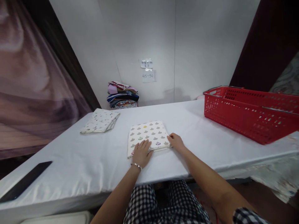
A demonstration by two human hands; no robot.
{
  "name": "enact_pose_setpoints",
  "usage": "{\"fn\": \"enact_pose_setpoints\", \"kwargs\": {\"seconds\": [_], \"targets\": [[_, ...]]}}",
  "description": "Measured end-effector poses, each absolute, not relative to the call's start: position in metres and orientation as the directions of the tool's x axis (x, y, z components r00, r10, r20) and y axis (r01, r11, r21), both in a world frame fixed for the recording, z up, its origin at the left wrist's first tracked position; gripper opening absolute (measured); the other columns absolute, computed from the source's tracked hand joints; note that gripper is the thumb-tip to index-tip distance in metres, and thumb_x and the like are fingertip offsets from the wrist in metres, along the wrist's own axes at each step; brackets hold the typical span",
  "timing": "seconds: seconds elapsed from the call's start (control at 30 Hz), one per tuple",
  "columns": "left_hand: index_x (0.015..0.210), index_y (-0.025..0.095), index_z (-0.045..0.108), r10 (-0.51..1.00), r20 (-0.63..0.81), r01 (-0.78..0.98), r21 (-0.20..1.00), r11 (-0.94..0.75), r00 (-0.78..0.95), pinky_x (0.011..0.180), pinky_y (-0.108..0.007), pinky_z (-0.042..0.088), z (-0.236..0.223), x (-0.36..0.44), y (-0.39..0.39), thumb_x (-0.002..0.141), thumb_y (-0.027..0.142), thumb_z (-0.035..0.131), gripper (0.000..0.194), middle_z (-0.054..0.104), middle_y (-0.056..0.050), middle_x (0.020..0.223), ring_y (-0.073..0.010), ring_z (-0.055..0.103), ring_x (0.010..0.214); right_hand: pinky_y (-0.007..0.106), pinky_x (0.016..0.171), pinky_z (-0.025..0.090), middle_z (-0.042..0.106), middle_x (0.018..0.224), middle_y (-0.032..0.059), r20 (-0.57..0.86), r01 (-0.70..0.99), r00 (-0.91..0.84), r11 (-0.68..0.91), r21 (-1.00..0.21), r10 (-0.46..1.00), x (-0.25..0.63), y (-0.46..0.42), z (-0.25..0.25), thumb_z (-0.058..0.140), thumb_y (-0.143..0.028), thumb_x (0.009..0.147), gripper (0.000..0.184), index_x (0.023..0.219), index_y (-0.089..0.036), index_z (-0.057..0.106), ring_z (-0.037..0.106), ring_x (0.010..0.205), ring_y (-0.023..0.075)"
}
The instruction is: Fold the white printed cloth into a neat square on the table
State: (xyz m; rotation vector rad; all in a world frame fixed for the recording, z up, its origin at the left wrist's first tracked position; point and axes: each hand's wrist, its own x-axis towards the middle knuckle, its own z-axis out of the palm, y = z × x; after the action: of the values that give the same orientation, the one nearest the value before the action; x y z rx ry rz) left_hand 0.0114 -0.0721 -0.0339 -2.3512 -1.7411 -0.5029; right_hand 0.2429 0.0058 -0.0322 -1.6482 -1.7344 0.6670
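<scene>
Two hands steady a folded patterned cloth (148, 132) midway along the near side of the white-covered table (93, 168).
The layers could slip out of line if the right hand (176, 142) pulls while the left presses too lightly; a hard push on the smooth-looking cover might also ruck it or skid the whole bundle. The cloth lies mostly beyond the left hand (142, 153), whose loosely spread, nearly straight fingers rest on its near edge without grasping, and just left of the right hand, whose curled fingers seem to pinch its near right corner, though the thumb's exact hold is hard to tell.
</scene>
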Motion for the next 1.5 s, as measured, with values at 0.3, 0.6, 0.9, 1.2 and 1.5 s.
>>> {"fn": "enact_pose_setpoints", "kwargs": {"seconds": [0.3, 0.6, 0.9, 1.2, 1.5], "targets": [[0.126, 0.025, 0.050, 0.896, 0.375, 0.942, 0.137, -0.306, 0.237, 0.105, -0.049, 0.026, -0.033, 0.013, -0.072, 0.083, 0.048, 0.047, 0.049, 0.048, -0.006, 0.135, -0.0260, 0.039, 0.126, 0.024, 0.058, 0.033, 0.066, 0.085, 0.0067, -0.002, 0.791, -0.024, 0.018, -0.611, 1.000, 0.225, 0.055, -0.012, 0.050, -0.050, 0.081, 0.032, 0.081, -0.019, 0.058, 0.058, 0.076, 0.0182], [0.127, 0.023, 0.049, 0.896, 0.370, 0.943, 0.124, -0.309, 0.245, 0.106, -0.048, 0.025, -0.034, 0.011, -0.074, 0.085, 0.046, 0.045, 0.048, 0.047, -0.006, 0.136, -0.0239, 0.039, 0.126, 0.023, 0.060, 0.035, 0.065, 0.077, 0.0025, 0.057, 0.757, -0.033, 0.062, -0.651, 0.998, 0.229, 0.051, -0.029, 0.040, -0.043, 0.087, 0.030, 0.076, -0.020, 0.056, 0.057, 0.072, 0.0149], [0.125, 0.023, 0.051, 0.901, 0.371, 0.941, 0.160, -0.299, 0.223, 0.105, -0.049, 0.025, -0.030, 0.015, -0.077, 0.083, 0.047, 0.047, 0.048, 0.048, -0.007, 0.134, -0.0253, 0.039, 0.126, 0.025, 0.058, 0.035, 0.066, 0.081, 0.0068, 0.009, 0.827, -0.021, 0.022, -0.562, 1.000, 0.213, 0.084, -0.017, 0.046, -0.050, 0.083, 0.033, 0.082, -0.019, 0.058, 0.059, 0.073, 0.0194], [0.125, 0.024, 0.051, 0.891, 0.393, 0.919, 0.217, -0.330, 0.227, 0.105, -0.051, 0.025, -0.034, 0.012, -0.076, 0.083, 0.046, 0.048, 0.047, 0.048, -0.008, 0.134, -0.0263, 0.038, 0.126, 0.027, 0.064, 0.038, 0.067, 0.090, 0.0097, 0.003, 0.849, -0.051, 0.045, -0.527, 0.999, 0.214, 0.099, -0.019, 0.042, -0.043, 0.087, 0.033, 0.082, -0.017, 0.061, 0.060, 0.083, 0.0210], [0.124, 0.024, 0.052, 0.898, 0.386, 0.909, 0.263, -0.325, 0.210, 0.104, -0.052, 0.025, -0.033, 0.013, -0.077, 0.081, 0.041, 0.051, 0.046, 0.049, -0.008, 0.133, -0.0275, 0.039, 0.125, 0.031, 0.072, 0.042, 0.065, 0.101, 0.0145, -0.019, 0.880, -0.009, -0.001, -0.474, 1.000, 0.193, 0.141, -0.017, 0.042, -0.044, 0.086, 0.036, 0.094, -0.015, 0.062, 0.060, 0.094, 0.0266]]}}
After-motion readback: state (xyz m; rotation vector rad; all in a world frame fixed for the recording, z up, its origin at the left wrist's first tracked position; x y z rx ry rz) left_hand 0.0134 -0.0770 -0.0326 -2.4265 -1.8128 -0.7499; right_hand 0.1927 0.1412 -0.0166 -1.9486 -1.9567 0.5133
